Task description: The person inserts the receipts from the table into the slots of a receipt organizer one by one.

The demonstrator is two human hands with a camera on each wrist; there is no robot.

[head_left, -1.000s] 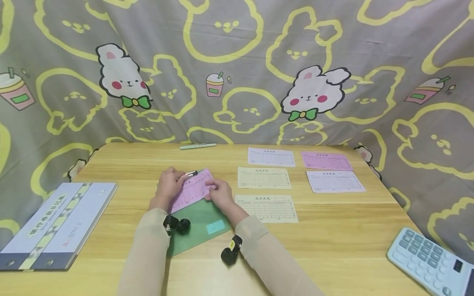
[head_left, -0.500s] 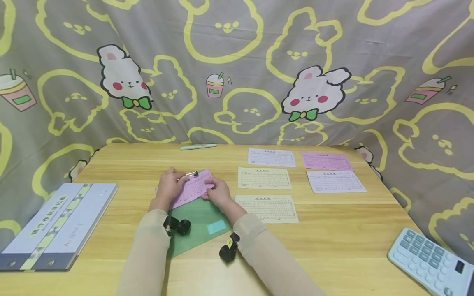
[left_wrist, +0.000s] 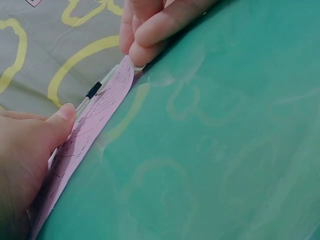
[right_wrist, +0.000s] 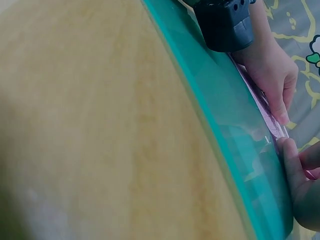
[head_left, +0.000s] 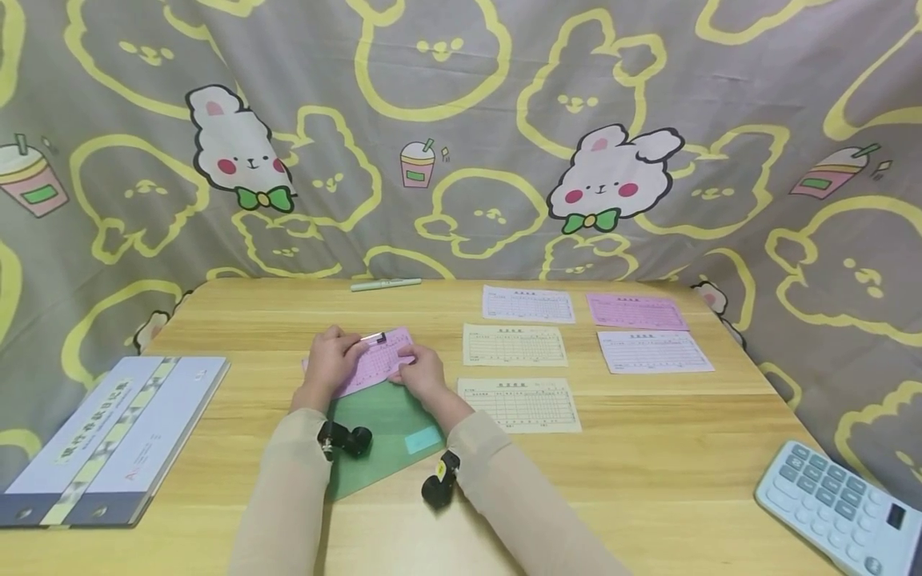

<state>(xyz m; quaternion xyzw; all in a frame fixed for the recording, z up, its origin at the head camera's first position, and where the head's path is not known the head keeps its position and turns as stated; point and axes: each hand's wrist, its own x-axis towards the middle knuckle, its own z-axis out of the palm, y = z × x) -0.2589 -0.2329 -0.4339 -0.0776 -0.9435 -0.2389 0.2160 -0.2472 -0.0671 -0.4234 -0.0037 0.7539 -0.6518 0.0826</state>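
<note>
A green clipboard [head_left: 385,444] lies slanted on the table, a light blue label [head_left: 422,439] at its near right corner. Across its far part lies a pink printed form [head_left: 370,372]. My left hand [head_left: 329,360] pinches the far edge, its thumb on a slim clip [head_left: 374,338] with a black end. Seen from the left wrist, this thumb presses beside the clip's black piece [left_wrist: 93,89] and over the form [left_wrist: 85,135]. My right hand [head_left: 423,374] pinches the form's right end between thumb and fingers. The form's top edge is partly hidden by the left hand.
Several loose printed forms, such as a cream one [head_left: 519,404] and a pink one [head_left: 637,312], lie to the right. A light blue calculator [head_left: 835,504] sits near right, an account book [head_left: 115,440] at left. A capped pen [head_left: 385,284] lies by the curtain [head_left: 461,136].
The pink form has slid a little away from me, toward the clip, so more green shows below it. My right hand has shifted slightly left with it; the left hand stays in place.
</note>
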